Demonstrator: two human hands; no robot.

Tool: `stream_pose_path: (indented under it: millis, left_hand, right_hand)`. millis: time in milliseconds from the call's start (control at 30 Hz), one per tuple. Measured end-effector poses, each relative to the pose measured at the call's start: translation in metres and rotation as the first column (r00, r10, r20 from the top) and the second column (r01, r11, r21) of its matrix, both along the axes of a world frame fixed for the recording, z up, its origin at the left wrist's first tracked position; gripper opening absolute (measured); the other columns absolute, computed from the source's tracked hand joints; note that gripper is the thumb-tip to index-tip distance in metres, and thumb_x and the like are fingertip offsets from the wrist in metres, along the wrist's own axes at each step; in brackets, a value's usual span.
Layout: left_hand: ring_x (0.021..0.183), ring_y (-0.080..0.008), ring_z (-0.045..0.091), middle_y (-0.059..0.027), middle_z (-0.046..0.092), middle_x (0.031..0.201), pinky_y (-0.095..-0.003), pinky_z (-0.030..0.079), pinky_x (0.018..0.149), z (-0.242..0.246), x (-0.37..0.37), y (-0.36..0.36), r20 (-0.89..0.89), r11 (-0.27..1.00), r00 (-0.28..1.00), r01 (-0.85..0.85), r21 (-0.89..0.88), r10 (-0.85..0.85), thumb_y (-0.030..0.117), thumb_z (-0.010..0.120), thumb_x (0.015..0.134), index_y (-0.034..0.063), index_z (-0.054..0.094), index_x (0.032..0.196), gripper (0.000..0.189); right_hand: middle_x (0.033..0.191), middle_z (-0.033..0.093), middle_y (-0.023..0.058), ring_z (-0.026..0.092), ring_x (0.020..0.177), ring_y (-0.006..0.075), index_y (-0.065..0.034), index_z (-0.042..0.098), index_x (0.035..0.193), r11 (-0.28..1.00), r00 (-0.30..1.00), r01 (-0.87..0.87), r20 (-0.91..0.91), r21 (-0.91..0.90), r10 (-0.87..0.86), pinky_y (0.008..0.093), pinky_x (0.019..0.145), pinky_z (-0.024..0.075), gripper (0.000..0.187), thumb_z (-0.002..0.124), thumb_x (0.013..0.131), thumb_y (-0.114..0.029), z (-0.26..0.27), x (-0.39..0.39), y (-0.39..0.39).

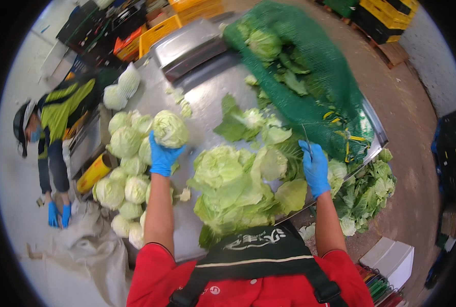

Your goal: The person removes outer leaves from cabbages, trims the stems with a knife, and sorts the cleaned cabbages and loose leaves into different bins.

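Note:
My left hand (164, 156), in a blue glove, holds a trimmed pale green cabbage (170, 129) at the left of the metal table (201, 115). Beside it lies a pile of trimmed cabbages (125, 142). In my gloved right hand (314, 165) is a knife (307, 139), its thin blade pointing away from me. Between my hands, close to my apron, lies a heap of loose cabbage leaves (231, 180). Darker outer leaves (233, 122) are strewn further up the table. A green mesh sack (308, 69) with cabbages and leaves in it lies at the far right.
A metal box-shaped fixture (189, 42) stands at the table's far end. Off the right edge is a heap of discarded leaves (366, 195). At the left, a co-worker (65, 103) in blue gloves bends over beside a grey cloth (86, 245). Yellow crates (160, 32) stand behind.

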State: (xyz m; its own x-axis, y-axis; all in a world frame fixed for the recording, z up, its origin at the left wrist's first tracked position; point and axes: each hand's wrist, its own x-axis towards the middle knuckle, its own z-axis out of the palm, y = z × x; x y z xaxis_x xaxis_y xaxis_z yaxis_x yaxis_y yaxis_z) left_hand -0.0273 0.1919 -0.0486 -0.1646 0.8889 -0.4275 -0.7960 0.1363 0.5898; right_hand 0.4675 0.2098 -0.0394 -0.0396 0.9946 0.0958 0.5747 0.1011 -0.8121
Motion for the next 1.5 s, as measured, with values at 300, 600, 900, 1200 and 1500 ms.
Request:
stream_pose_path:
  millis: [300, 600, 900, 1200, 1500]
  left_hand:
    - [0.132, -0.0429, 0.038, -0.0142, 0.039, 0.149, -0.0544, 0.036, 0.106, -0.044, -0.057, 0.122, -0.939, 0.808, 0.343, -0.551, -0.209, -0.009, 0.054, 0.068, 0.08, 0.0138, 0.035, 0.147, 0.085]
    - [0.104, -0.0245, 0.061, -0.0145, 0.063, 0.114, -0.0336, 0.047, 0.092, 0.088, 0.197, 0.287, -0.945, 0.79, 0.094, 0.526, 0.315, 0.314, 0.01, 0.065, 0.09, 0.0044, 0.063, 0.12, 0.031]
    - [0.088, -0.0115, 0.058, -0.0024, 0.064, 0.099, -0.0274, 0.048, 0.077, 0.027, 0.372, 0.406, -0.99, 0.617, 0.076, 0.787, -0.012, -0.117, 0.016, 0.058, 0.096, 0.0068, 0.062, 0.122, 0.028]
    - [0.121, -0.02, 0.05, -0.0103, 0.048, 0.139, -0.0348, 0.045, 0.099, -0.058, 0.418, 0.475, -0.79, 0.663, 0.455, 0.744, 0.084, -0.411, 0.002, 0.075, 0.078, 0.0074, 0.024, 0.151, 0.089]
    - [0.11, -0.0216, 0.057, -0.0105, 0.056, 0.126, -0.0356, 0.046, 0.099, -0.057, 0.31, 0.352, -0.885, 0.798, 0.356, 0.601, -0.029, -0.3, 0.009, 0.081, 0.072, 0.0084, 0.035, 0.143, 0.085]
  right_hand:
    - [0.112, 0.061, 0.0102, 0.06, 0.101, 0.0201, -0.004, 0.062, 0.119, 0.94, 0.946, 0.206, -0.303, 0.272, -0.12, 0.0309, 0.091, 0.0467, 0.038, 0.044, 0.088, 0.008, 0.033, 0.068, 0.049]
    - [0.119, 0.054, 0.0172, 0.055, 0.102, 0.0392, -0.0107, 0.059, 0.113, 0.918, 0.804, 0.188, 0.482, 0.35, -0.349, 0.0517, 0.076, 0.0522, 0.035, 0.052, 0.08, -0.002, 0.027, 0.123, 0.309]
    - [0.102, 0.065, 0.0262, 0.062, 0.091, 0.0457, -0.0035, 0.064, 0.105, 0.994, 0.896, 0.035, 0.438, 0.099, -0.075, 0.0494, 0.085, 0.0506, 0.026, 0.05, 0.084, -0.01, 0.032, 0.146, 0.397]
    - [0.14, 0.048, 0.0261, 0.049, 0.129, 0.0344, -0.0042, 0.043, 0.143, 0.985, 0.964, -0.173, -0.208, -0.025, 0.164, 0.0352, 0.109, 0.0369, 0.061, 0.042, 0.082, -0.008, -0.035, 0.153, 0.445]
    - [0.108, 0.061, 0.0282, 0.061, 0.096, 0.0459, 0.001, 0.049, 0.133, 0.971, 0.965, -0.235, 0.11, -0.036, 0.238, 0.0524, 0.086, 0.0488, 0.047, 0.041, 0.089, -0.011, -0.037, 0.041, 0.327]
